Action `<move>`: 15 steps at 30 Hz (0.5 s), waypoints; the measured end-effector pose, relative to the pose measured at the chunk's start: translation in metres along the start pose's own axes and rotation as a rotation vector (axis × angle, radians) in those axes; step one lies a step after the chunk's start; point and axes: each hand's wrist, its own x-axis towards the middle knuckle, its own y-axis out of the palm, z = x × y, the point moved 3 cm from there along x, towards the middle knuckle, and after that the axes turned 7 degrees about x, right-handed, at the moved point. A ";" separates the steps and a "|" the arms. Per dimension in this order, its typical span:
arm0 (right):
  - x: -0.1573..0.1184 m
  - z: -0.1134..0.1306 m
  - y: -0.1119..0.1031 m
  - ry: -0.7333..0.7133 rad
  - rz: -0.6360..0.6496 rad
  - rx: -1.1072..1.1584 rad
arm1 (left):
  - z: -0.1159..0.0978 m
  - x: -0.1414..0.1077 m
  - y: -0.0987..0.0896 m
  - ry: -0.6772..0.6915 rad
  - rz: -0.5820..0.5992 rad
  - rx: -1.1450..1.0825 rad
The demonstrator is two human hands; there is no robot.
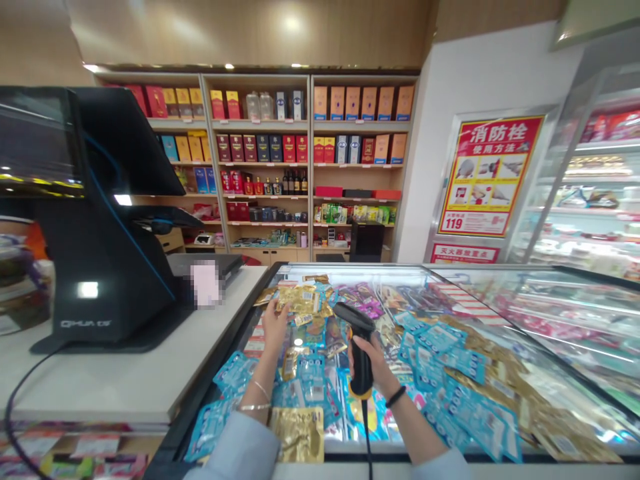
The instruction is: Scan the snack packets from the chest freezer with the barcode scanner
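My right hand is wrapped around a black and orange barcode scanner, its head tilted up to the left and its cable running down. My left hand reaches to the gold foil packets at the far left of the glass top, its fingers apart and touching the near edge of that pile. Blue packets lie between my arms. Another gold packet lies near the front edge by my left sleeve. More blue packets are spread right of the scanner.
A black checkout terminal stands on the white counter at left. The packets rest on a glass-topped display case. A row of gold packets lies at right. Behind are shelves of boxes and a red-framed sign.
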 end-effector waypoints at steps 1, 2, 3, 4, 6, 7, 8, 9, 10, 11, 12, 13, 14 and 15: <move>0.000 -0.001 0.000 0.014 0.009 -0.004 | 0.000 0.001 -0.001 -0.005 -0.013 0.028; 0.000 -0.003 0.001 0.029 0.018 -0.009 | 0.000 0.001 -0.002 -0.006 -0.025 0.055; 0.000 -0.004 0.001 0.043 0.025 -0.013 | 0.000 0.001 -0.003 -0.006 -0.032 0.079; 0.000 -0.005 0.001 0.053 0.029 -0.014 | -0.001 0.002 -0.003 -0.003 -0.037 0.094; -0.001 -0.006 0.001 0.061 0.034 -0.011 | -0.001 0.001 -0.002 0.001 -0.031 0.107; -0.001 -0.007 0.000 0.062 0.036 -0.006 | -0.001 0.001 -0.001 0.001 -0.027 0.103; -0.001 -0.007 0.000 0.063 0.038 -0.001 | -0.001 0.000 -0.001 0.000 -0.021 0.093; -0.001 -0.007 0.000 0.061 0.040 0.006 | -0.001 0.000 0.000 -0.001 -0.016 0.076; -0.001 -0.007 -0.001 0.061 0.044 0.013 | 0.000 0.000 0.001 -0.001 -0.011 0.056; -0.001 -0.007 -0.001 0.060 0.050 0.020 | 0.000 0.000 0.002 0.000 -0.009 0.038; -0.001 -0.007 -0.001 0.059 0.056 0.027 | 0.000 0.000 0.002 0.000 -0.007 0.025; 0.000 -0.007 -0.002 0.058 0.062 0.033 | 0.001 -0.001 0.003 -0.001 -0.007 0.019; 0.000 -0.007 -0.002 0.055 0.066 0.037 | 0.001 -0.001 0.003 0.000 -0.008 0.015; 0.000 -0.008 -0.002 0.052 0.068 0.039 | 0.000 -0.001 0.003 0.001 -0.009 0.012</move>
